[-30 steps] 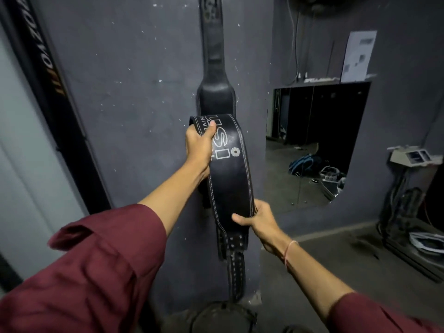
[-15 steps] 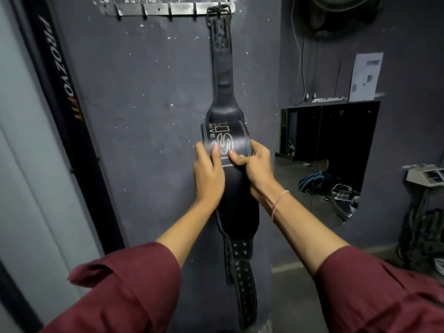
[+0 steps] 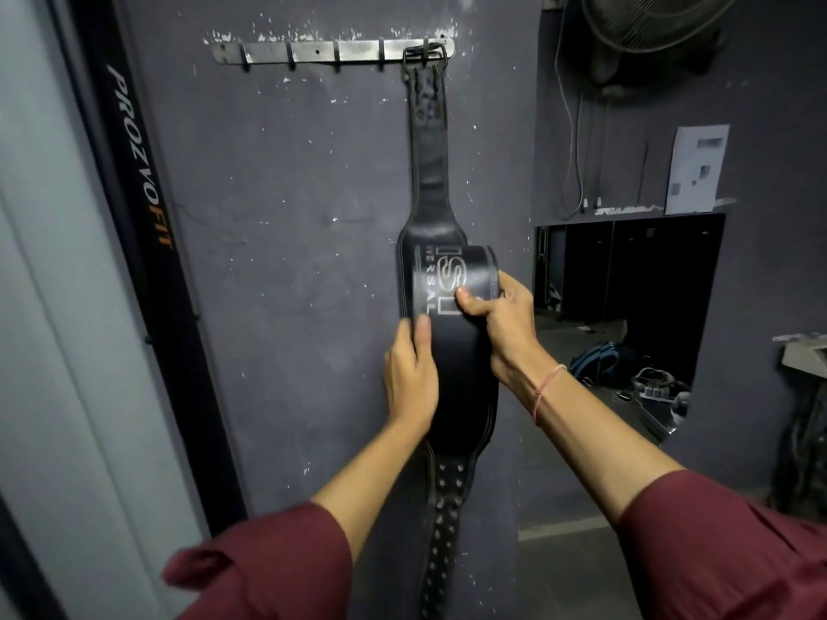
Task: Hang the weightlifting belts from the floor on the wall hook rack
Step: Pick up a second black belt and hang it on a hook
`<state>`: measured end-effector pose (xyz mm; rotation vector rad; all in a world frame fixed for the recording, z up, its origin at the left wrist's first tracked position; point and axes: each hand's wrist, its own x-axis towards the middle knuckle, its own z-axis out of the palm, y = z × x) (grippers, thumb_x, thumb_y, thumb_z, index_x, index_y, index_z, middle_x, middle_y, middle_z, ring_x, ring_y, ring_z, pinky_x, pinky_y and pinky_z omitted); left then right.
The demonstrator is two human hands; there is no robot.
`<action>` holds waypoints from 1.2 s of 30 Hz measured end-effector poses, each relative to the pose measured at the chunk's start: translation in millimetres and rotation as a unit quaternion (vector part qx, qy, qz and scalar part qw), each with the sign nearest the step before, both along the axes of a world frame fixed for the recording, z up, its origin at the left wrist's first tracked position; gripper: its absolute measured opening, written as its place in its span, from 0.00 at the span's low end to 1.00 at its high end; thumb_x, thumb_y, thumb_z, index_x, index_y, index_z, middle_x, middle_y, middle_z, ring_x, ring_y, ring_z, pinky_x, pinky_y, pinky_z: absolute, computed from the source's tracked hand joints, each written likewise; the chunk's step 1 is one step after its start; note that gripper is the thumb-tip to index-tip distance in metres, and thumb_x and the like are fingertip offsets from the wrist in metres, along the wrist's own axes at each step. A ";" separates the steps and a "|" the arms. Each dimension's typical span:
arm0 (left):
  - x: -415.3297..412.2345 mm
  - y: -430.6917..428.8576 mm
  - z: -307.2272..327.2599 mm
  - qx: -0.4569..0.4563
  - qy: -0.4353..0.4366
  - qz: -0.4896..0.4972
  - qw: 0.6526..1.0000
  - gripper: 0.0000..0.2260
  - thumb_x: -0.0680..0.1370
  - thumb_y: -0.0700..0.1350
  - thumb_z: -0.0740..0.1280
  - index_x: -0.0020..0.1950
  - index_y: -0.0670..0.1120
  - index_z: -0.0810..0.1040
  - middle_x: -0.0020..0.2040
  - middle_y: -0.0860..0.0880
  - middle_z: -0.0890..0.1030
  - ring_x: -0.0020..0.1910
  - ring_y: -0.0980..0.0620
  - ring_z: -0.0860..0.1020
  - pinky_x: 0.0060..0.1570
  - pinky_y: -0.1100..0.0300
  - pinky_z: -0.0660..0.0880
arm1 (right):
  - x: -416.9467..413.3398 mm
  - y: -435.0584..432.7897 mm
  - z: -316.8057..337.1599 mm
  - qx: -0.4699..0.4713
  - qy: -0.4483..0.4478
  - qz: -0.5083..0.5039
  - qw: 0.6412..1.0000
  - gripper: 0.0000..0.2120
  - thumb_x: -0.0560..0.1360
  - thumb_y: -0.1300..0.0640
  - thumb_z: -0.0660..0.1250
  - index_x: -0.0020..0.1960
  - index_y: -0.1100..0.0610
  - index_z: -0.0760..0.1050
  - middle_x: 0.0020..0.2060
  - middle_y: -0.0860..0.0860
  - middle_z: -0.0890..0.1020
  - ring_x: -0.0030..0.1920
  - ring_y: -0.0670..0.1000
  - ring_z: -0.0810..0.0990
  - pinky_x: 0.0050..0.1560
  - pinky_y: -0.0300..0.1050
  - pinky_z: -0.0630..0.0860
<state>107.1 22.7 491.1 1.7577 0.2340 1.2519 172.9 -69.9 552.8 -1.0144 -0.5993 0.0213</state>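
Observation:
A metal hook rack point(image 3: 313, 51) is fixed high on the dark grey wall. One black belt point(image 3: 429, 172) hangs by its buckle from the rack's rightmost hook. In front of its wide part I hold a second black belt point(image 3: 452, 373) with white lettering, folded over at the top, its studded strap dangling down. My right hand point(image 3: 501, 324) grips the folded top at its right edge, thumb across the lettering. My left hand point(image 3: 409, 378) holds the belt's left edge lower down, thumb on its face.
Several hooks to the left of the hung belt are bare. A black post with orange and white lettering point(image 3: 138, 243) stands left of the wall. To the right are a mirror point(image 3: 626, 315), a wall fan point(image 3: 649, 24) and a machine point(image 3: 801, 355).
The view has tilted up, bringing the hook rack fully into sight. My left hand slid down from the folded top to the belt's left edge. My right hand stays gripping the fold.

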 end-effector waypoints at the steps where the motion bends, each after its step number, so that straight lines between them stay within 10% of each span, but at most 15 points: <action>1: 4.8 2.1 24.0 -0.013 0.000 -0.017 1.000 0.17 0.84 0.56 0.55 0.45 0.46 0.74 0.41 0.48 0.81 0.43 0.49 0.79 0.43 0.55 0.71 | -3.1 -0.2 -2.9 -0.004 -0.008 0.009 1.000 0.12 0.70 0.74 0.70 0.53 0.69 0.78 0.45 0.60 0.85 0.44 0.56 0.85 0.46 0.50 0.83; 8: 26.2 26.1 108.1 -0.277 0.083 -0.200 0.936 0.11 0.80 0.46 0.68 0.47 0.43 0.67 0.51 0.37 0.81 0.45 0.41 0.83 0.45 0.42 0.82 | -8.9 -10.1 -28.5 -0.032 -0.026 0.061 0.997 0.16 0.70 0.75 0.69 0.57 0.66 0.77 0.47 0.60 0.85 0.46 0.57 0.85 0.45 0.50 0.82; 14: 15.8 10.3 58.3 -0.135 -0.016 -0.107 0.985 0.06 0.81 0.48 0.64 0.51 0.46 0.70 0.50 0.46 0.81 0.51 0.44 0.82 0.55 0.48 0.79 | -5.7 -12.7 -8.4 -0.116 0.012 0.078 0.990 0.16 0.78 0.54 0.69 0.56 0.66 0.79 0.49 0.63 0.86 0.46 0.58 0.86 0.51 0.52 0.83; 19: -1.3 4.5 47.1 -0.062 -0.012 -0.079 0.995 0.13 0.84 0.54 0.57 0.50 0.45 0.69 0.44 0.48 0.80 0.43 0.50 0.80 0.47 0.50 0.77 | -10.9 -7.2 15.3 -0.095 0.016 0.055 0.994 0.13 0.73 0.68 0.70 0.57 0.72 0.77 0.47 0.64 0.85 0.41 0.58 0.85 0.45 0.49 0.83; 24: -7.9 22.1 65.4 -0.195 0.107 -0.063 0.973 0.35 0.68 0.76 0.61 0.53 0.46 0.81 0.50 0.44 0.85 0.49 0.43 0.84 0.53 0.46 0.80 | -27.3 -1.8 -5.0 -0.066 -0.034 0.041 0.996 0.16 0.70 0.74 0.70 0.57 0.69 0.76 0.47 0.62 0.85 0.43 0.58 0.86 0.43 0.49 0.83; 29: -13.4 30.7 98.2 -0.298 0.013 -0.255 0.920 0.05 0.78 0.35 0.65 0.53 0.38 0.79 0.46 0.39 0.83 0.44 0.40 0.82 0.49 0.45 0.82 | -35.2 -15.6 -21.2 -0.086 -0.052 0.082 0.992 0.16 0.70 0.75 0.70 0.57 0.67 0.77 0.45 0.60 0.86 0.42 0.57 0.86 0.40 0.47 0.82; 36: -13.3 9.8 74.5 -0.191 -0.037 -0.208 0.959 0.11 0.73 0.30 0.64 0.50 0.42 0.79 0.43 0.44 0.81 0.44 0.46 0.78 0.52 0.44 0.77 | -35.9 -32.0 -88.8 -0.134 0.004 0.104 0.985 0.11 0.73 0.69 0.71 0.56 0.67 0.79 0.50 0.62 0.86 0.48 0.58 0.85 0.48 0.49 0.82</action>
